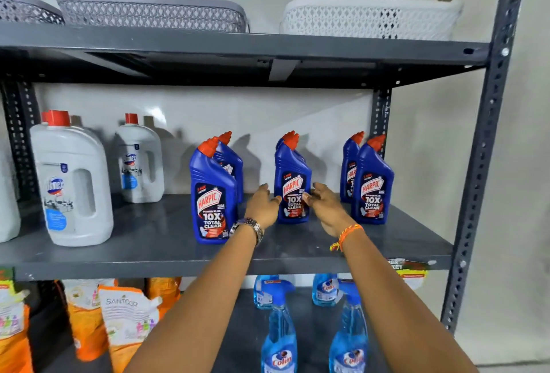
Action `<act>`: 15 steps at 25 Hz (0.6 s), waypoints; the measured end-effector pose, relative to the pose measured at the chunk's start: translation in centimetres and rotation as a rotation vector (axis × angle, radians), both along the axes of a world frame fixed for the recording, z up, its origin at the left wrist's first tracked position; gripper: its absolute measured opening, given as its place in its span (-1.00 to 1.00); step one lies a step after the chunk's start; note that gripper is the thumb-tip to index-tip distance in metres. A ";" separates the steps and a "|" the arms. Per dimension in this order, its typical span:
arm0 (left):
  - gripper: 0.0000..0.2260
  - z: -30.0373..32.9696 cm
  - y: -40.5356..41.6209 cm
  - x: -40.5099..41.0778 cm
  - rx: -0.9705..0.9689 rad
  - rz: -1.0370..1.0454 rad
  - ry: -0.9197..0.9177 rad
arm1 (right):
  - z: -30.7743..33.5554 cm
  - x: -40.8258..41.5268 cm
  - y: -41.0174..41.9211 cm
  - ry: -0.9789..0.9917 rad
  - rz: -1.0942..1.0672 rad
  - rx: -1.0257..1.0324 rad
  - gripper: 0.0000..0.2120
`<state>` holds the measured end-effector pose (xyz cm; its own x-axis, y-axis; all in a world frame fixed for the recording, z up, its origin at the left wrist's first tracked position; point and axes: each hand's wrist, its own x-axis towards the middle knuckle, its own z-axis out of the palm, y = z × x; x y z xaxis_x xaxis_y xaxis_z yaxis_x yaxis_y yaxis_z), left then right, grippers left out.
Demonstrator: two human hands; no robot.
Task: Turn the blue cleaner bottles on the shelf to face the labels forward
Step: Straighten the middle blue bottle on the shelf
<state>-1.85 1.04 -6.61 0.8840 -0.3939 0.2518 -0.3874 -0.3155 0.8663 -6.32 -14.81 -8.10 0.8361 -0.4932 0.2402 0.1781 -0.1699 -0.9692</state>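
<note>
Blue cleaner bottles with red caps stand in three pairs on the middle grey shelf [148, 232]. The front left bottle [212, 194], the front middle bottle [293, 185] and the front right bottle [372, 185] all show their labels forward. Behind each stands another blue bottle, mostly hidden: back left [232, 161], back right [350, 164]. My left hand [262, 205] and my right hand [326, 205] flank the middle bottle with fingers spread, close to its sides and holding nothing.
Two white jugs with red caps [71, 182] [138, 161] stand on the same shelf at the left. Baskets [151, 12] [369, 18] sit on the shelf above. Below are orange refill pouches [125, 322] and blue spray bottles [279, 334]. A grey upright post [482, 164] bounds the right side.
</note>
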 end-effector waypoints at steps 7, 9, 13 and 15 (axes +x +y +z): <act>-0.69 -0.7 -1.1 0.7 -0.070 -0.048 -0.007 | -0.2 -0.6 -1.5 0.038 -0.019 -0.149 -0.68; -0.67 -1.0 -0.7 0.0 -0.078 -0.081 0.008 | -0.7 -1.9 -1.6 0.015 0.002 -0.149 -0.69; -0.66 -2.4 0.7 -1.8 -0.142 -0.143 0.014 | -2.0 -5.3 -0.9 -0.066 0.044 -0.145 -0.73; -0.67 -2.8 1.3 -2.4 -0.180 -0.154 0.012 | -2.3 -6.1 -0.6 -0.089 0.049 -0.154 -0.76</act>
